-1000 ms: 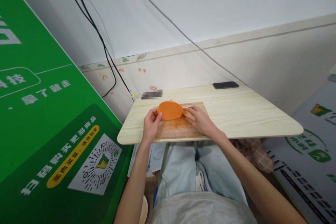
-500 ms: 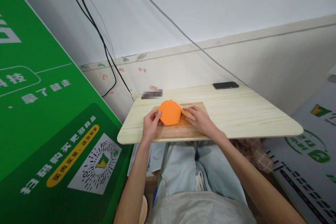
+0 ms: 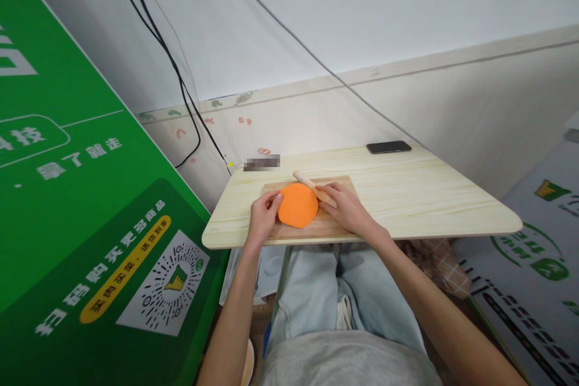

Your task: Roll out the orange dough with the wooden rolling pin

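A flat, roundish orange sheet of dough or modelling clay [image 3: 298, 205] is over the wooden board [image 3: 289, 232], in front of me. My left hand [image 3: 265, 214] pinches its left edge between thumb and fingers. In my right hand [image 3: 342, 207] is a pale wooden rolling pin [image 3: 307, 181], gripped near its lower right end. The pin slants up and left along the upper right edge of the orange sheet. Whether the sheet lies fully flat on the board I cannot tell.
The board rests near the front edge of a light wooden table [image 3: 434, 193]. A black phone [image 3: 389, 147] lies at the back right, and a blurred-out dark object [image 3: 262, 162] at the back left. Green panel [image 3: 113, 193] stands left; cables hang by the wall.
The orange sheet has come down toward me and slightly right, with my left hand still on its edge. More of the rolling pin now shows beyond it. My right hand has hardly moved.
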Demonstrator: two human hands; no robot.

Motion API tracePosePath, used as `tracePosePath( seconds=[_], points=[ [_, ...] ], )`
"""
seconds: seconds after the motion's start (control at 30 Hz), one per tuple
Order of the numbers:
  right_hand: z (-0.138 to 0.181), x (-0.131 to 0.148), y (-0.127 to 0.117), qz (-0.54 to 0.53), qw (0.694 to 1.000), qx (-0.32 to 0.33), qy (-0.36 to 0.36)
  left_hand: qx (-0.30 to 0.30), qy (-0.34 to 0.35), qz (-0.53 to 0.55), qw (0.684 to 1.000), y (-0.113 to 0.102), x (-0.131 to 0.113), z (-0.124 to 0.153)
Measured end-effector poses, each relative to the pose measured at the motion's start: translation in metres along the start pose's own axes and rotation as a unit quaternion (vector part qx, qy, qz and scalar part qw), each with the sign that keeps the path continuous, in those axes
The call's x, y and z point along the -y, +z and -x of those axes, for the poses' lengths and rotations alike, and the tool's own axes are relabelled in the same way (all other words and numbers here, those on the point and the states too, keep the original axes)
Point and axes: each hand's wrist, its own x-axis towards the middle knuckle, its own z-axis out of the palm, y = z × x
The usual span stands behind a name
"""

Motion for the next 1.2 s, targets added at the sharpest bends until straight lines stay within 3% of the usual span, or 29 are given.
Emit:
tracePosePath(
  seconds=[0.33,0.5,0.67,0.87,1.2],
  points=[
    [0.001,-0.002,0.003,0.013,1.0,-0.007,0.006,-0.007,0.037,-0.1,0.994,0.002,0.006,-0.001],
    [0.0,-0.004,0.003,0.006,1.0,-0.017,-0.008,0.014,0.122,-0.286,0.95,0.004,0.0,0.003],
    [0.001,-0.003,0.003,0.003,1.0,-0.014,-0.003,0.083,0.136,-0.381,0.911,0.009,-0.013,0.011],
    [0.001,-0.002,0.002,0.002,1.0,-0.017,-0.004,0.125,0.142,-0.4,0.897,0.01,-0.021,0.015],
    [0.0,-0.003,0.003,0.002,1.0,-0.015,-0.009,0.126,0.15,-0.414,0.889,0.009,-0.02,0.019]
  ],
)
